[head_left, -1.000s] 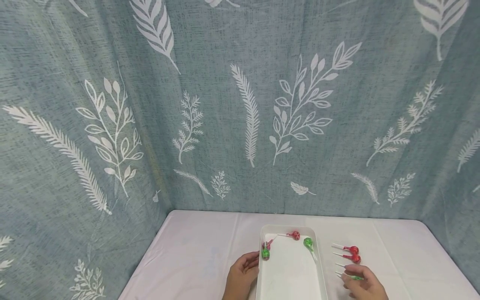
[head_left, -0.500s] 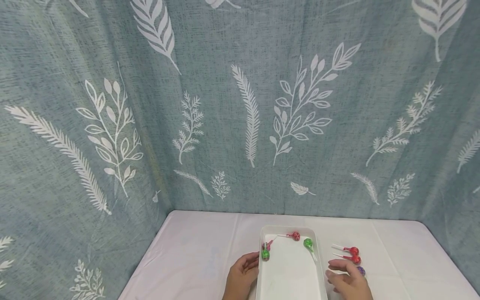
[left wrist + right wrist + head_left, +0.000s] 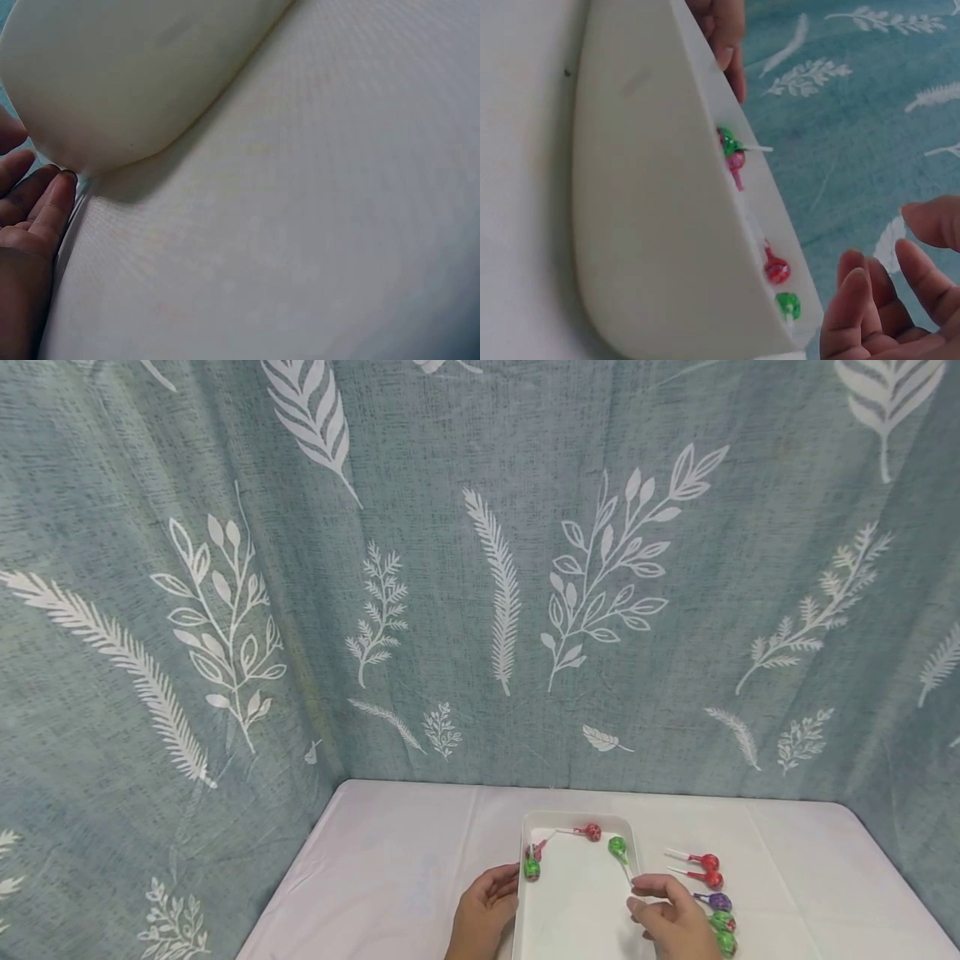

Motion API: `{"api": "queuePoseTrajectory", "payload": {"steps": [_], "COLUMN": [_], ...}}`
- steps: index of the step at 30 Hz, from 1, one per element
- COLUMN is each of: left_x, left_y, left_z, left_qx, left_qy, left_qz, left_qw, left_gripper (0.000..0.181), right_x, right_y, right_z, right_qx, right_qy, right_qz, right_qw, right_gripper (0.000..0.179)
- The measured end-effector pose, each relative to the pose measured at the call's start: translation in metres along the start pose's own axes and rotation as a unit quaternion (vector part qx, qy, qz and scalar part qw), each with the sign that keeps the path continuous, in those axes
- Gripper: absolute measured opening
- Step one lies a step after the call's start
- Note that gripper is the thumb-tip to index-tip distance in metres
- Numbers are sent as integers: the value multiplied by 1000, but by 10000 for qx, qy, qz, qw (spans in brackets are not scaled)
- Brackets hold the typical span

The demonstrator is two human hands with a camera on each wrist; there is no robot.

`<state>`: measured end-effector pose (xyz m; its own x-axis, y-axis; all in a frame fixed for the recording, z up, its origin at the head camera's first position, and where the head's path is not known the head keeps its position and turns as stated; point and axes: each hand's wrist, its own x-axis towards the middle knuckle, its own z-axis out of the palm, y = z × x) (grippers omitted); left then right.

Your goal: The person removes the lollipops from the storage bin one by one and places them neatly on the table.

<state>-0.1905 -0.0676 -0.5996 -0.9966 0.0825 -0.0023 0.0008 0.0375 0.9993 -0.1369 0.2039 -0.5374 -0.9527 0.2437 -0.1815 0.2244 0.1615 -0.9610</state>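
A white tray (image 3: 577, 902) holds several lollipops. Inside it, a green lollipop (image 3: 532, 869) overlaps a pink lollipop (image 3: 542, 846) at the left wall, a red lollipop (image 3: 592, 832) lies at the far end, and another green lollipop (image 3: 617, 847) lies along the right wall. My left hand (image 3: 487, 906) touches the tray's left side with relaxed fingers; its fingertips show at the tray's edge in the left wrist view. Over the tray's right rim is my right hand (image 3: 671, 914), fingertips near that green lollipop's stick. In the right wrist view, its thumb and fingers (image 3: 851, 300) are apart with nothing between them.
Right of the tray, a column of lollipops lies on the white-covered table (image 3: 405, 852): two red lollipops (image 3: 708, 862), a purple lollipop (image 3: 720, 902) and two green lollipops (image 3: 724, 942). A blue-green curtain (image 3: 450, 610) with white leaf prints hangs behind and at the sides.
My right hand has moved left from over the lollipops on the table to the tray's right rim, uncovering the purple and green ones. The left hand and tray have stayed put.
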Motion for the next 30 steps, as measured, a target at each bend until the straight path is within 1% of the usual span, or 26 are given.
{"api": "queuePoseTrajectory", "payload": {"steps": [5, 9, 15, 20, 23, 30], "left_x": [0, -1, -1, 0, 2, 0], "left_y": [1, 0, 1, -1, -4, -4], "left_z": [0, 0, 1, -1, -2, -3], "left_qx": [-36, -119, -154, -97, -149, -358], "left_qy": [13, 6, -18, -38, -107, -215], "left_qz": [-38, 18, 47, 16, -4, 81], "left_qw": [10000, 9999, 9999, 9999, 9998, 9991], "left_gripper": [42, 42, 41, 41, 41, 43], "right_x": [1, 2, 3, 7, 10, 16], "right_y": [-6, -11, -19, -19, -18, -20], "right_z": [4, 9, 16, 24, 30, 48], "right_qx": [131, 178, 346, 522, 568, 661], "right_qy": [-67, -121, -253, -354, -390, -500], "right_qz": [-67, -145, -466, -725, -800, -872], "right_qw": [9999, 9997, 9980, 9954, 9944, 9927], "right_gripper": [36, 34, 32, 32, 32, 34]}}
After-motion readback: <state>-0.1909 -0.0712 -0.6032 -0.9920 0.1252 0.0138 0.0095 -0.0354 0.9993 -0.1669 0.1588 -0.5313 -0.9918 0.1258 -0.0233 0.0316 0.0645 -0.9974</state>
